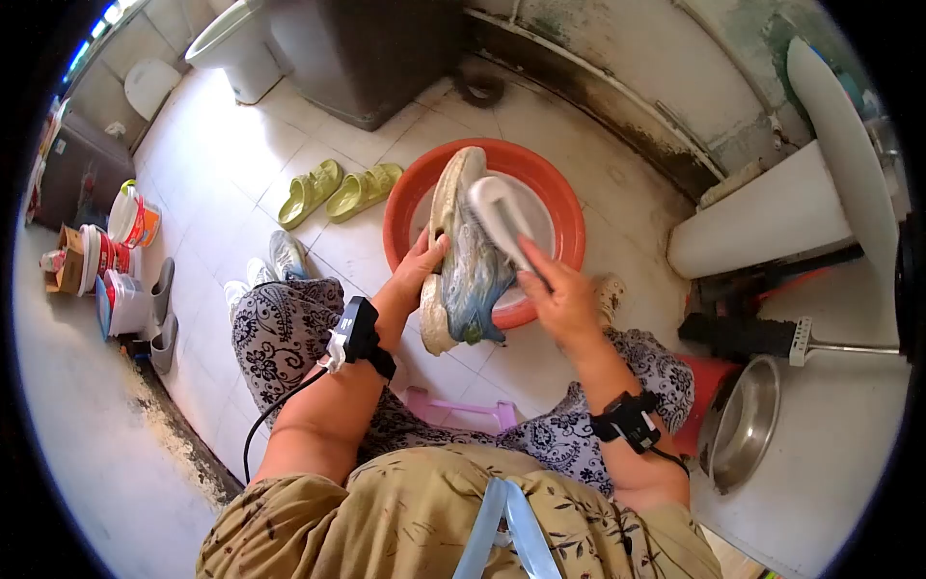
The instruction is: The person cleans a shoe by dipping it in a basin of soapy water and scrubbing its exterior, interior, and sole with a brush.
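My left hand [417,273] is closed around the sole side of a wet sneaker [463,261], which is pale with a blue heel area and looks soapy. The shoe is held on its side above an orange-red basin [569,198], toe end away from me. In my right hand [558,297] is a white scrub brush [499,214], gripped by its handle. Its head lies against the upper part of the shoe, and the bristles are mostly hidden. Whitish water shows inside the basin.
Green slippers [338,191] lie left of the basin, with pale sneakers [287,256] nearer my knee. Several buckets [133,217] line the left wall. A metal bowl [748,425] and a black-bristled brush [738,335] are at the right. Between my legs is a pink stool [463,409].
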A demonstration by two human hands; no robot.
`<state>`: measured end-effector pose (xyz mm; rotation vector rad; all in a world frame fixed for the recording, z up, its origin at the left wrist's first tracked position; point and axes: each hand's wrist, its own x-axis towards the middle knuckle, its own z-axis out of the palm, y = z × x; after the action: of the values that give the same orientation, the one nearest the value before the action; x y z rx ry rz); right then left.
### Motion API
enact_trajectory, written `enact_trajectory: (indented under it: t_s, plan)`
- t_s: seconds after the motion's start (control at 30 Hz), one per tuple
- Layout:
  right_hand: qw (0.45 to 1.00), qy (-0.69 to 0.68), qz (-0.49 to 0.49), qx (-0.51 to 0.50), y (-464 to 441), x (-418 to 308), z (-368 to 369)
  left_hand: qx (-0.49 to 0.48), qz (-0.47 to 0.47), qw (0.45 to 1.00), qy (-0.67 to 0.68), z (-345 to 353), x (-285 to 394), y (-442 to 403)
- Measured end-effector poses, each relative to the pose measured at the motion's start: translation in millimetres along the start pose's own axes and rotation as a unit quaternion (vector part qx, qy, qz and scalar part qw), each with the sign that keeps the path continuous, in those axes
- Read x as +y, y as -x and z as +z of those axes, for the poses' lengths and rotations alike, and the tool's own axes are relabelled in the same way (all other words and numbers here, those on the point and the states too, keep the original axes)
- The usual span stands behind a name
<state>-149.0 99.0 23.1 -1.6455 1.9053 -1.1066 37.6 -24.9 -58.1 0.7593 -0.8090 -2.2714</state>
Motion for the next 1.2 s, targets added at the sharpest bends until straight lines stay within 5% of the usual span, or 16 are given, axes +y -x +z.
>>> enact_trajectory:
  t_s: [0.13, 0.23, 0.37, 0.4, 0.5, 0.57, 0.63, 0.83, 0.93, 1.03, 1.2]
  plan:
    - [0.975, 0.195, 0.041, -0.095, -9.0, -32.6, 0.1, -0.013, 0.000, 0.993, -0.120, -2.2, -7.4, 0.3]
    - [0.981, 0.194, -0.005, 0.003, -17.3, -3.3, 10.6, -0.026, -0.001, 0.997, -0.078, 1.1, -12.6, -1.3]
    - [0.987, 0.102, 0.124, 0.027, -43.2, 14.8, -5.2, -0.053, -0.030, 0.991, -0.120, 4.4, -18.8, -0.4]
    - [0.993, 0.058, 0.090, 0.049, -46.5, 19.2, -8.9, -0.054, -0.035, 0.990, -0.122, 3.9, -20.0, 2.0]
    - [0.990, -0.017, 0.138, -0.025, -25.3, 10.0, -8.6, -0.056, -0.019, 0.990, -0.126, 6.9, -20.4, 2.2]
    - [0.985, 0.015, 0.146, -0.086, -2.1, -13.8, -9.6, -0.047, -0.014, 0.992, -0.120, 3.2, -18.8, -1.1]
    - [0.994, 0.035, 0.057, -0.092, 13.0, -10.8, 8.9, -0.036, -0.034, 0.994, -0.102, 1.8, -13.6, -2.7]
    - [0.989, 0.018, 0.133, 0.054, -46.0, 30.3, -9.0, -0.038, -0.032, 0.993, -0.110, 20.1, -17.9, 0.1]
    - [0.985, 0.009, 0.173, 0.016, -33.8, 16.3, -11.2, -0.054, 0.005, 0.986, -0.158, 13.7, -23.7, -1.3]
    - [0.994, 0.011, 0.104, -0.022, -1.3, -1.9, 1.7, -0.031, -0.010, 0.990, -0.140, 3.1, -20.3, -6.9]
    - [0.992, 0.053, 0.110, 0.017, -20.4, 27.7, 3.2, -0.026, -0.036, 0.988, -0.148, 14.3, -21.1, -2.6]
